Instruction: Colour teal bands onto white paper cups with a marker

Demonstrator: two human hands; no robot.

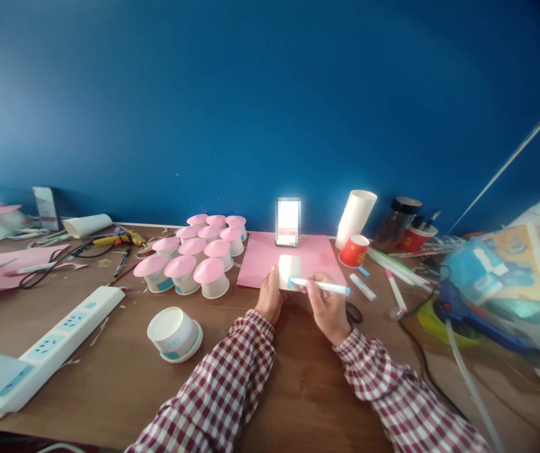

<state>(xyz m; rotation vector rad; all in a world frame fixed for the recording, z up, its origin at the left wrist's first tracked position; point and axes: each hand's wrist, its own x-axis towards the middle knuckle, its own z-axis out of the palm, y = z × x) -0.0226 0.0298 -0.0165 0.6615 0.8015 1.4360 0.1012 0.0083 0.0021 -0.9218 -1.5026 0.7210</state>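
My left hand [270, 299] is closed around a small white paper cup [289, 268] in front of the pink sheet. A white marker [330, 287] with a light blue end is pinched in my right hand [329, 313]. Its tip meets the cup's lower side, where a small blue patch shows. Behind the cup a lit upright screen [288, 220], blurred out, stands on the pink paper sheet [255, 261]. Left of it, several upturned white cups with pink cone tops [210, 270] form rows. Nearer me sit two stacked white cups [170, 332], tilted slightly.
A white power strip [57, 349] lies at the left, with a yellow tool [119, 238] and cables behind it. To the right are a red cup [354, 250], a tall stack of white cups [355, 217], a dark jar [396, 223] and a blue glue gun [477, 324].
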